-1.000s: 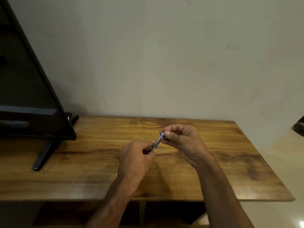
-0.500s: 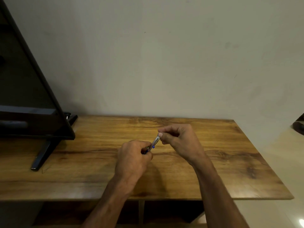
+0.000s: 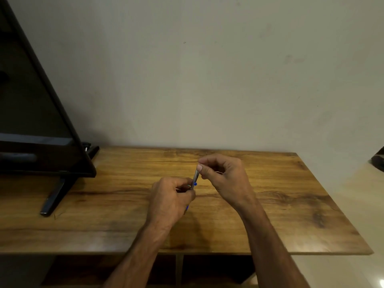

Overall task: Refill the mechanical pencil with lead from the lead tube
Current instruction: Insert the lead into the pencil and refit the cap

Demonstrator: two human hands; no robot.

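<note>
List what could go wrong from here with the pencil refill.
1. The pencil is held in the air above the table, the left hand on its lower part and the right hand pinching its top end. A slip could drop it, or any small part pulled free.
2. The right fingertips hide the top end, so alignment there is hard to see; thin lead might snap.
3. No lead tube is visible on the table; it may be hidden in a hand.

— Where is there room on the wooden table [image 3: 270,215]?
— Its whole right half and near edge lie bare; both hands hover mid-table.
— And what blocks the way?
— The black monitor [image 3: 31,121] leans over the left end, its stand foot [image 3: 53,198] jutting forward, and the wall [image 3: 207,80] closes the back.
</note>
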